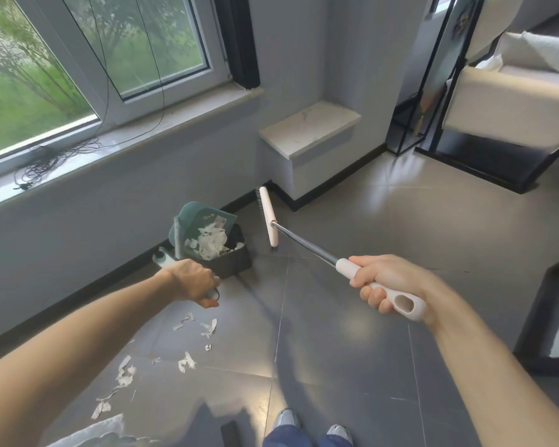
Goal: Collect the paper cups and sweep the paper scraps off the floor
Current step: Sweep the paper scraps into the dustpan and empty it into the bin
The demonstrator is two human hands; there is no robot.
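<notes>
Grey tiled floor (pixel 352 333) under a window, low ledge in the corner. Left hand (pixel 192 283) curls round the pale handle of a green plastic dustpan (pixel 207 221), tipped over a dark square bin (pixel 233 266) against the wall; white torn paper scraps (pixel 212 241) fill the pan and bin. Right hand (pixel 384 280) grips the white handle of a metal-shafted broom (pixel 268 217), head near the bin. More white scraps on floor (pixel 126 371) lie near left forearm, cups not visible
</notes>
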